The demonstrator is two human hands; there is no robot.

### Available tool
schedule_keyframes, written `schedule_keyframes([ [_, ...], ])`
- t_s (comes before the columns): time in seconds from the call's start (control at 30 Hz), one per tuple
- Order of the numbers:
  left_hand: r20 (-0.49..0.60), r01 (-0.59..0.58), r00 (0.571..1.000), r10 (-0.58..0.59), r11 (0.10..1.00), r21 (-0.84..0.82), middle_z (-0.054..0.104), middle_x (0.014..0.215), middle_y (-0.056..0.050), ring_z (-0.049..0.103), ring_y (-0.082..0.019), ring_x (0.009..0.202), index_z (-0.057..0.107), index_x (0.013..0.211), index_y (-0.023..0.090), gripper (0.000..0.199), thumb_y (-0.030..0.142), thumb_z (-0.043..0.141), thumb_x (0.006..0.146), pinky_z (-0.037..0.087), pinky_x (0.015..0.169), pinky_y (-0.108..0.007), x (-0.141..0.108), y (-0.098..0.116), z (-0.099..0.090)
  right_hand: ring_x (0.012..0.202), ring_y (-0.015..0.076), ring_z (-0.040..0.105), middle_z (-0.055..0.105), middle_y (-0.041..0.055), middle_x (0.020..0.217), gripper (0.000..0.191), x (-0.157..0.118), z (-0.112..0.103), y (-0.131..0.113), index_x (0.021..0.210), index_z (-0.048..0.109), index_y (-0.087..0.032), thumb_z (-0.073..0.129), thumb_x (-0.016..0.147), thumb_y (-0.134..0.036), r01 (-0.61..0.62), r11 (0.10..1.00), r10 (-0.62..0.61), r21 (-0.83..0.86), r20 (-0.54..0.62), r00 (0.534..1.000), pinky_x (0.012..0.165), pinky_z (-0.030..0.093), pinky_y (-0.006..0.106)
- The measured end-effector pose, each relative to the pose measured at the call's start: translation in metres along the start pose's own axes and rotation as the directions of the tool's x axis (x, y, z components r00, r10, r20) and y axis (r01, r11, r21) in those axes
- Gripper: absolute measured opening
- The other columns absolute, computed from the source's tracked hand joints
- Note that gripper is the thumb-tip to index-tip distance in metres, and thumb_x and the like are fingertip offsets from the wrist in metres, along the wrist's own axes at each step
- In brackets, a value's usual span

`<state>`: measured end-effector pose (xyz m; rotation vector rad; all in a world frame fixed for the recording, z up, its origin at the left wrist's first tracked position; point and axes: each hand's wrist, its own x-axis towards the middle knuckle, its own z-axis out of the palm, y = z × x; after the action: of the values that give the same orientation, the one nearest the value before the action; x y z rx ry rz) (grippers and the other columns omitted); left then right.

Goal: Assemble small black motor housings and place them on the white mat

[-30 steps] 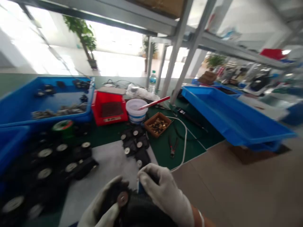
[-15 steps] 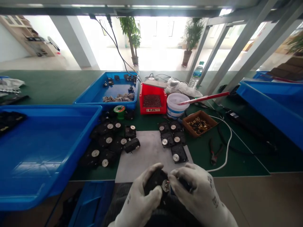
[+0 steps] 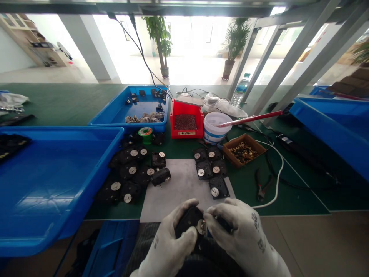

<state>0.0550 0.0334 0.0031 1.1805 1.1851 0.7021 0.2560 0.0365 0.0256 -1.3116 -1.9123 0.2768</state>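
My left hand (image 3: 175,240), in a white glove, is wrapped round a black housing (image 3: 186,221) with a silver metal disc (image 3: 201,227) on its right side. My left thumb lies against the disc's lower left. Close by on the right, my gloved right hand (image 3: 236,231) is closed, its thumb and forefinger pinched at the disc's edge; what sits in its dark palm is hidden. Past my hands a white sheet (image 3: 173,200) lies on the green bench, with similar black housings (image 3: 218,187) on its right and more (image 3: 131,190) to its left.
Blue trays (image 3: 72,142) stand left, back (image 3: 112,111) and right (image 3: 340,119). A red bin (image 3: 186,132) of brown granules, a white tub (image 3: 213,134) with a red stick and a cardboard box (image 3: 243,150) of small rings line the back. Cutters (image 3: 261,188) and a white cable (image 3: 279,177) lie right.
The view has tilted slightly. Both hands keep almost the same grip and place, with the black housing still in my left hand.
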Motion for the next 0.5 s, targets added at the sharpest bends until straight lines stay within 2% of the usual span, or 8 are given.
schedule_keyframes([
  [0.17,-0.013,-0.013,1.000,0.013,1.000,-0.025,0.075,0.131,-0.010,0.068,-0.033,0.124,0.066,0.139,0.019,0.057,0.026,0.063,0.083,0.055,0.109,-0.041,0.0010,0.0004,0.0008,0.055,0.0129,0.064,0.072,-0.0010,0.063,0.023,0.0048,-0.0029,-0.0024,0.069,0.072,-0.021,0.066,0.091,-0.020,0.046,0.999,-0.046,-0.002,-0.002,0.999,0.059,0.044,0.027],
  [0.5,-0.048,0.026,0.998,-0.027,0.999,-0.031,0.076,0.130,-0.009,0.069,-0.033,0.123,0.070,0.134,0.019,0.058,0.023,0.065,0.077,0.054,0.110,-0.041,-0.0007,0.0063,0.0010,0.058,0.0149,0.064,0.071,-0.0001,0.065,0.024,0.0026,-0.0030,-0.0018,0.068,0.071,-0.023,0.065,0.092,-0.023,0.010,1.000,-0.009,-0.024,0.030,1.000,0.060,0.044,0.028],
])
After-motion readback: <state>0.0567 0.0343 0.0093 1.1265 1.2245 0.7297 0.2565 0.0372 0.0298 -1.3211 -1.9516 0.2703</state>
